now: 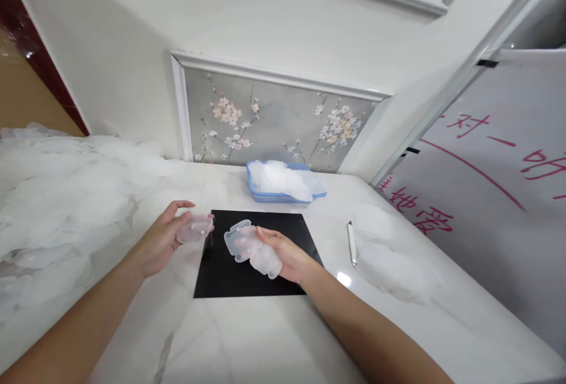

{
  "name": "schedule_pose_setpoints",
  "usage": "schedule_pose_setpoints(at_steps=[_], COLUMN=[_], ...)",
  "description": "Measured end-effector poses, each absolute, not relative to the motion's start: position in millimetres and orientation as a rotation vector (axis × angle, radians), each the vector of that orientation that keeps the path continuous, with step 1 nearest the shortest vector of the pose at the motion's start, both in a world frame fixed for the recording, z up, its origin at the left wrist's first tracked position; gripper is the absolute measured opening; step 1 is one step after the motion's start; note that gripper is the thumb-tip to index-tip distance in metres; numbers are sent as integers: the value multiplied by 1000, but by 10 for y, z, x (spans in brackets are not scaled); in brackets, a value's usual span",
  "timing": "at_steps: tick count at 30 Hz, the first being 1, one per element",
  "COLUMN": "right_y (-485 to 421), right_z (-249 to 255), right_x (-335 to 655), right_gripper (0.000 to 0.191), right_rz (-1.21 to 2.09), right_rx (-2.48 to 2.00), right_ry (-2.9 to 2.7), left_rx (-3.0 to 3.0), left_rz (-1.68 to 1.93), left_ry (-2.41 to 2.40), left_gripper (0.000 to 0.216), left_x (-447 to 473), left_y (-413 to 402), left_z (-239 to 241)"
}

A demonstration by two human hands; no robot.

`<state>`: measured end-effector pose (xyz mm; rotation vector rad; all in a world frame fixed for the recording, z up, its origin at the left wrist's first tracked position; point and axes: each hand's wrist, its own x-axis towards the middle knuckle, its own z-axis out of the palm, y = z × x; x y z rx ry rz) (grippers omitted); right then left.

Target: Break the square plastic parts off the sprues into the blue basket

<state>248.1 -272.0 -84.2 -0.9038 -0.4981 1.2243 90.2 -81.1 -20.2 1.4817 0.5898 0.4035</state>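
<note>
My left hand [161,241] holds a small translucent plastic piece [194,229] with rounded edges, thumb above it and fingers underneath, near the left edge of a black mat [256,288]. Over the middle of the mat, my right hand [283,254] grips a frosted plastic piece made of two joined halves, like an unfolded lid [241,241], with small round studs at its corners. The two pieces are apart from each other. I cannot tell exactly what kind of part they are.
A large heap of similar translucent pieces [66,195] covers the left of the white table [221,343]. At the back stands a blue basket [283,197] filled with whitish pieces. On the right lie a white pen-like cutter [352,243] and more pieces [393,266], beside a whiteboard [495,242].
</note>
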Motion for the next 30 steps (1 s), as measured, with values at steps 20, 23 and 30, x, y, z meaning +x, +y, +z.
schedule_pose_setpoints(at_steps=[20, 23, 30], right_y=[-2707, -2703, -2698], right_z=[-885, -917, -600], right_x=[2493, 2455, 2777], right_gripper=[48, 46, 30], right_rz=[1220, 1201, 333], right_rx=[-956, -965, -1474], right_ry=[-426, -469, -803], left_rx=[1674, 1672, 1500], left_rz=[138, 145, 192], left_ry=[438, 430, 473], left_gripper=[33, 33, 57], left_x=[978, 973, 985], left_y=[-1138, -1140, -1155], left_z=[-493, -496, -547])
